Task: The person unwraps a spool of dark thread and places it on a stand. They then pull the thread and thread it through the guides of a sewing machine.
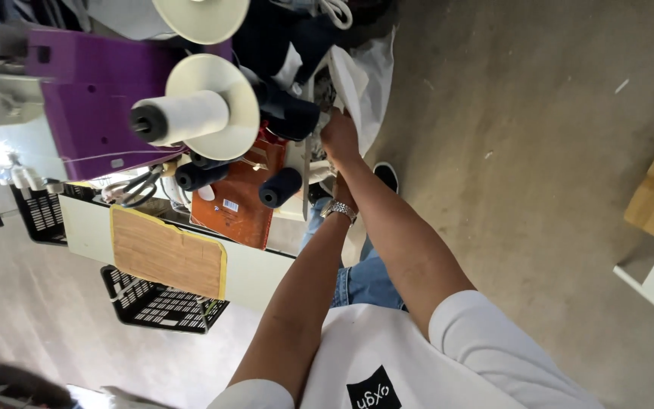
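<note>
White cloth (357, 76), right hand (340, 136) perhaps gripping

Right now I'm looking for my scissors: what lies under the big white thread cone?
Under the white thread cone lie scissors and dark spools. The cone's base covers whatever sits directly behind it.

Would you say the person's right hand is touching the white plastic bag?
Touching: the head view shows the right hand pressed against the white plastic bag, fingers at its edge with no gap.

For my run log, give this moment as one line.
right hand: on white bag | left hand: mostly hidden, watch on wrist | nearby: dark thread cones
</note>
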